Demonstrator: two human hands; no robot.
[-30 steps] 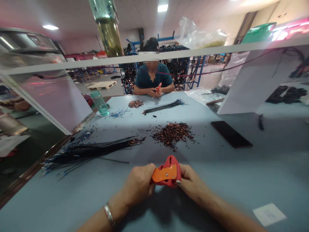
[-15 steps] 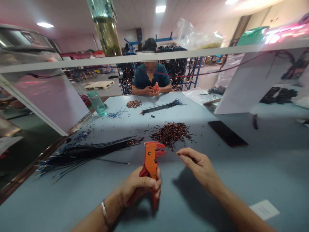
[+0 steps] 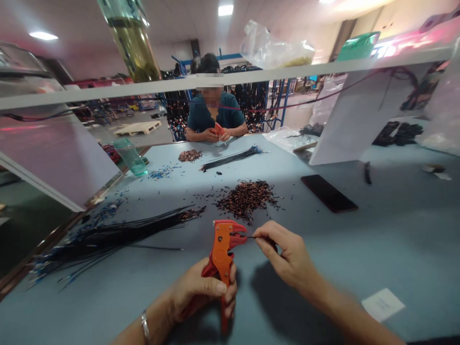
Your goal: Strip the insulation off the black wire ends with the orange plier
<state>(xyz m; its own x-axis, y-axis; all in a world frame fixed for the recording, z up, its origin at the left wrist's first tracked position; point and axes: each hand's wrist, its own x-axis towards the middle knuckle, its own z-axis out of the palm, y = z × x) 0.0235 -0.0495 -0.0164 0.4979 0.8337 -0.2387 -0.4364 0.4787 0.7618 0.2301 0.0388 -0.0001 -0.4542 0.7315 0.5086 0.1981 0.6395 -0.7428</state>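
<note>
My left hand point(image 3: 206, 290) is wrapped round the handles of an orange and red wire stripper point(image 3: 223, 247), its jaws pointing right. Thumb and fingertips pinched, my right hand point(image 3: 287, 249) holds a short dark piece of wire point(image 3: 252, 236), whose tip reaches the stripper's jaws. Whether the jaws grip that tip I cannot tell. Just beyond the tool lies a heap of short copper and black pieces point(image 3: 246, 199). Left of it, a bundle of black wires point(image 3: 125, 235) with blue ends stretches across the table.
Across the table a person point(image 3: 215, 115) holds a similar red tool. A phone point(image 3: 328, 193) lies at the right, a paper slip point(image 3: 383, 304) nearer me. Other black wires point(image 3: 232, 158), a copper heap point(image 3: 190, 155) and a green bottle point(image 3: 130, 157) stand farther back. A shelf edge point(image 3: 230, 79) crosses above.
My right hand has brought the wire piece left and slightly down to the stripper's jaws. My left hand still holds the stripper. The whole view has shifted a little.
</note>
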